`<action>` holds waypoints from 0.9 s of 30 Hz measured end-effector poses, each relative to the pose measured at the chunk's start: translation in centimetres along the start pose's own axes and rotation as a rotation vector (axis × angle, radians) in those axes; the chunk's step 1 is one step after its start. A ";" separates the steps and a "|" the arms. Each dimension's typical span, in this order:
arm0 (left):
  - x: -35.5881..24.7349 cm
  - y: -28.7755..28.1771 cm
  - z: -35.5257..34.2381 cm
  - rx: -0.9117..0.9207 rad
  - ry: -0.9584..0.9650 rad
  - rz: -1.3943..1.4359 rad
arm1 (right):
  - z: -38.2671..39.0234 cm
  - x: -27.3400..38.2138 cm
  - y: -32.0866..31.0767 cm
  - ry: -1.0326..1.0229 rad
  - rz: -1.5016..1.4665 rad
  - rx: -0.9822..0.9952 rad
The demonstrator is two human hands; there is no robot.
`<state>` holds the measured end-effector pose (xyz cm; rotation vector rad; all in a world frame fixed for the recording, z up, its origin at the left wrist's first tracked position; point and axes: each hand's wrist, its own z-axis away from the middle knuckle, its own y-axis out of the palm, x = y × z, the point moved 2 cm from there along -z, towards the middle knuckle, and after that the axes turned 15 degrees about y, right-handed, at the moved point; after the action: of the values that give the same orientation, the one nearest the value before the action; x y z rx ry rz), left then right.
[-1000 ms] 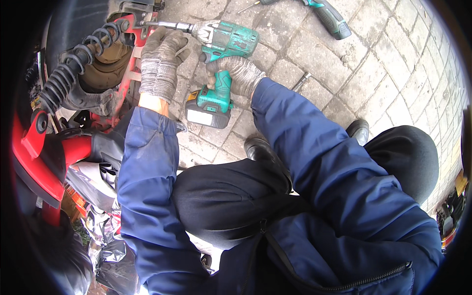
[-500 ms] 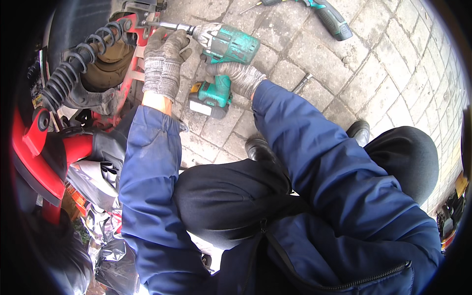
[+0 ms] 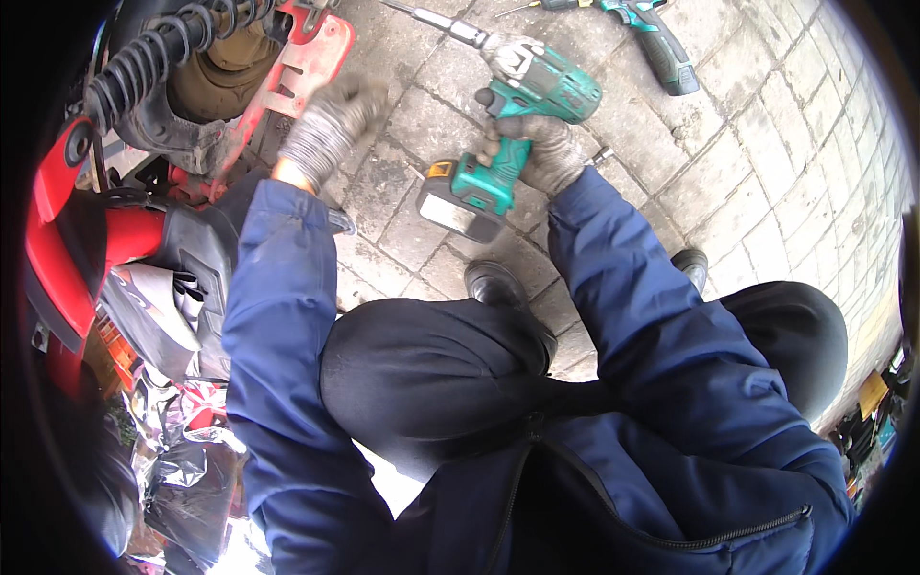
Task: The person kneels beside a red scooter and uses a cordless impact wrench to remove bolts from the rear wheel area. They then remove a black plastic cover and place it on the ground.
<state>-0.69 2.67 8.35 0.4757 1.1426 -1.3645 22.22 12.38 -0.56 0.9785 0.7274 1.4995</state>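
Note:
In my gloved right hand [image 3: 546, 153] is a green cordless impact wrench [image 3: 541, 81], gripped by its handle. A battery sits at its base, and a long steel socket extension [image 3: 436, 21] points to the upper left, away from the vehicle. My left hand [image 3: 335, 120], in a grey knit work glove, hovers beside a red metal bracket [image 3: 311, 62]. Its fingers look curled but are smeared by motion, so I cannot make out whether anything is in them. Left of the bracket runs a black coil-spring shock absorber [image 3: 158, 67].
A second green power tool [image 3: 661, 53] lies on the paving stones at the top right. A small metal socket piece [image 3: 602, 155] rests near my right wrist. Red and black vehicle bodywork [image 3: 72, 259] and crumpled plastic wrapping [image 3: 182, 479] fill the left side.
The impact wrench has swung right and away from the red bracket in my right hand. My left hand has let go of the extension and moved slightly down and right.

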 end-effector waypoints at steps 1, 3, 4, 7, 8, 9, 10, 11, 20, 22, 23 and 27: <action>2.4 -0.3 0.3 -0.036 -0.099 -0.271 | 0.7 0.1 -0.3 0.013 0.003 -0.009; 7.0 0.0 1.6 -0.186 -0.112 -0.578 | 1.9 0.0 -0.9 0.054 -0.044 -0.013; 9.2 0.1 2.2 -0.301 -0.194 -0.636 | 2.4 0.0 -1.1 0.073 -0.066 -0.022; 14.0 1.4 3.8 -0.299 -0.189 -0.857 | 3.9 -0.6 -1.7 0.112 -0.021 -0.100; 15.1 2.0 3.8 -0.255 -0.171 -0.879 | 4.3 -0.7 -1.8 0.115 -0.002 -0.075; 15.8 2.4 3.8 -0.235 -0.151 -0.913 | 4.6 -0.8 -1.8 0.136 0.050 -0.082; 16.2 2.6 3.7 -0.206 -0.128 -0.938 | 5.0 -0.9 -1.8 0.115 0.080 -0.084; 16.3 2.6 3.6 -0.216 -0.108 -0.955 | 5.2 -1.0 -1.7 0.130 0.088 -0.080; 11.3 1.1 4.3 -0.611 -0.014 1.006 | 5.7 -2.9 0.7 0.121 0.143 -0.074; 9.2 0.3 5.0 -0.538 0.107 1.340 | 5.4 -3.6 1.4 0.202 0.161 -0.083; 8.4 0.0 5.4 -0.560 0.116 1.364 | 5.3 -3.7 1.7 0.212 0.187 -0.065; 6.0 -0.8 6.5 -0.533 0.228 1.442 | 5.2 -4.2 3.0 0.228 0.259 -0.046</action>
<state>-0.17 -5.98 6.35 0.8173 0.9020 0.2410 25.42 7.38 3.64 0.9014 0.7443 1.8682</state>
